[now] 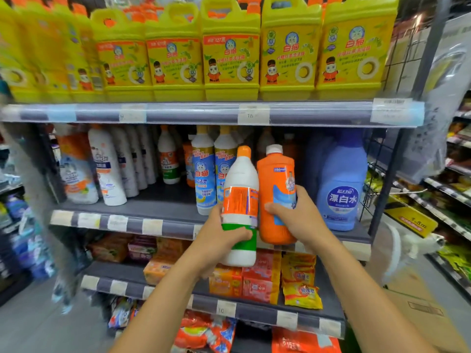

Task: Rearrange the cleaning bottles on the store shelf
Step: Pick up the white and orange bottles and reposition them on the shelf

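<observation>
My left hand (pixel 224 233) holds the white bottle (pixel 240 207), fingers (pixel 242 234) wrapped around its green band; orange cap up, tilted slightly right. My right hand (pixel 293 215) grips the orange bottle (pixel 276 189), white cap, upright. Both bottles touch side by side, in front of the middle shelf (pixel 163 207), left of the blue bleach bottle (pixel 341 184).

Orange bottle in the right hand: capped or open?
Capped: a white cap sits on the orange bottle held by the right hand.
</observation>
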Demonstrator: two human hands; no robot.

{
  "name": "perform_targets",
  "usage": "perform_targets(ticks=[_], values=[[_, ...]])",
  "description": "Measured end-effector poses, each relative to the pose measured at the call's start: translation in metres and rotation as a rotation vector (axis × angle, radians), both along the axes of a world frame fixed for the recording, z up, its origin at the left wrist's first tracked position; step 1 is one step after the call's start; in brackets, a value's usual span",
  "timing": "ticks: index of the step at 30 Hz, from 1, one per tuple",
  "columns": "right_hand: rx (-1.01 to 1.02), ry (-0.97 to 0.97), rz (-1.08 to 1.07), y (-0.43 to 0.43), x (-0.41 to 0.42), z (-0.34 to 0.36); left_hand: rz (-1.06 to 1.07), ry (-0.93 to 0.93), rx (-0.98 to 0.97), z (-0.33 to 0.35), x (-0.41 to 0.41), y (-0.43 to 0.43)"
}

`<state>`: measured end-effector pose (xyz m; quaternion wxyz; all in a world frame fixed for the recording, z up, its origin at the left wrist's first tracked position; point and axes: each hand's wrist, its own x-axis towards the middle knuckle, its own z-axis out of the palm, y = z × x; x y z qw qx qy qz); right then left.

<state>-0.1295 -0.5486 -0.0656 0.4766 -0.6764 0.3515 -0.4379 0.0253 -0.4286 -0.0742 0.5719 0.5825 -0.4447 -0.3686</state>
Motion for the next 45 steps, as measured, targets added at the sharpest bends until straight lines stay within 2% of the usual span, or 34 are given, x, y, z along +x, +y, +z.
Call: perform_targets(ticks=[5,10,19,30,36,41,45], values=[[-0.014,0.010,0.066,0.049,0.032,-0.016,0.111,0.005,0.012,-0.027,0.027,0.048],[-0.008,0.029,0.151,0.076,0.096,-0.024,0.290,-0.038,0.021,-0.035,0.093,0.070],[0.039,0.006,0.097,0.081,0.215,-0.021,0.342,-0.079,0.020,-0.023,0.211,0.060],[-0.025,0.050,-0.154,0.041,0.296,-0.010,0.262,-0.126,-0.038,-0.008,0.294,-0.017],[-0.076,0.121,-0.316,0.002,0.331,-0.020,0.293,-0.199,-0.019,-0.020,0.325,-0.068],[-0.120,0.140,-0.467,-0.032,0.357,-0.032,0.353,-0.182,-0.063,-0.033,0.339,-0.108],[-0.100,0.195,-0.504,-0.057,0.369,-0.029,0.382,-0.214,-0.082,-0.035,0.351,-0.133]])
